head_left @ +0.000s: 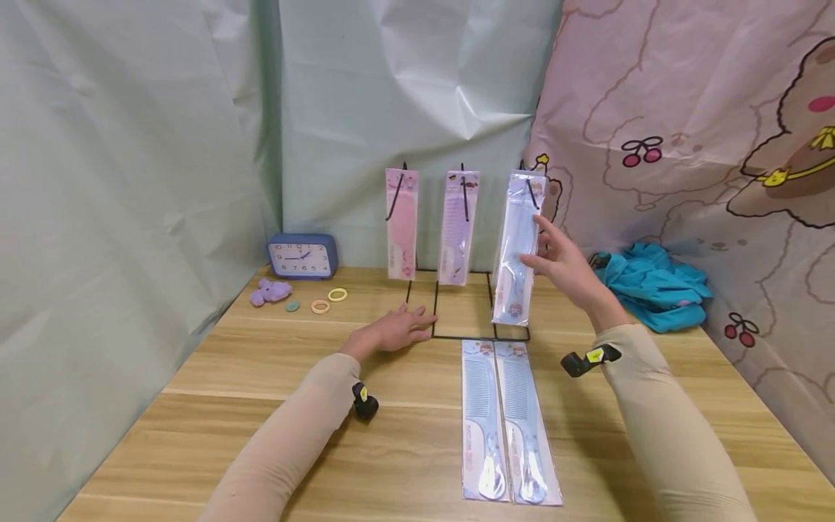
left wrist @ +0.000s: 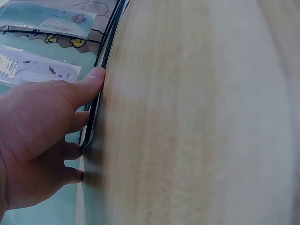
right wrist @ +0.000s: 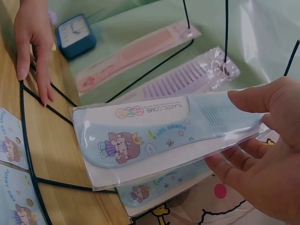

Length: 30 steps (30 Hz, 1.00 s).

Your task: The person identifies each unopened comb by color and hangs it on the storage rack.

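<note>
A black wire rack [head_left: 435,308] stands on the table, its hooks bearing a packaged pink comb [head_left: 401,225], a packaged purple comb [head_left: 458,228] and packaged blue combs. My right hand [head_left: 562,262] pinches the front packaged blue comb [right wrist: 136,136] at the right hook, thumb on its face and fingers beneath. Behind it, a second packaged blue comb [right wrist: 154,187] is partly hidden. My left hand [head_left: 394,330] lies low at the rack's front left corner. In the left wrist view, thumb and fingertips touch the black base wire [left wrist: 101,79], fingers extended.
Two more packaged blue combs [head_left: 484,420] lie side by side before the rack. At the back left are a blue clock [head_left: 302,256], a purple scrunchie [head_left: 270,291] and several small hair ties [head_left: 320,307]. A bundled teal cloth [head_left: 655,286] sits at the right.
</note>
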### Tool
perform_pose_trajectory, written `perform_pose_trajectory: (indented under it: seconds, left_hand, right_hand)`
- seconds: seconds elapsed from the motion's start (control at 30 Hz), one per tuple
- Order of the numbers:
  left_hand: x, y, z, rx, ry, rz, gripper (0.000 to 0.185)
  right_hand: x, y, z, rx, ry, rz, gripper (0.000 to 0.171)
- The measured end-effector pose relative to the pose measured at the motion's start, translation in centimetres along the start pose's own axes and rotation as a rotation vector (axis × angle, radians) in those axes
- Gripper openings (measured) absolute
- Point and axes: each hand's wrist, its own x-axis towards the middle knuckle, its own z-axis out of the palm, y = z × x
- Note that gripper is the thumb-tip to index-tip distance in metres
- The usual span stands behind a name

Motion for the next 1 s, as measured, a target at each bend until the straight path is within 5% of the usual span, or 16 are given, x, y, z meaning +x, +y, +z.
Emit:
perform_pose_trajectory:
  seconds: [0.67, 1.0]
  left_hand:
    - [0.0, 0.1, 0.0, -0.004, 0.005, -0.009, 0.054]
    - [-0.1, 0.1, 0.0, -0.013, 0.008, -0.001, 0.054]
  right_hand:
    - [2.2, 0.9, 0.0, 0.01, -0.053, 0.015, 0.081]
    - [-0.3, 3.0, 0.2, -0.304, -0.131, 0.054, 0.081]
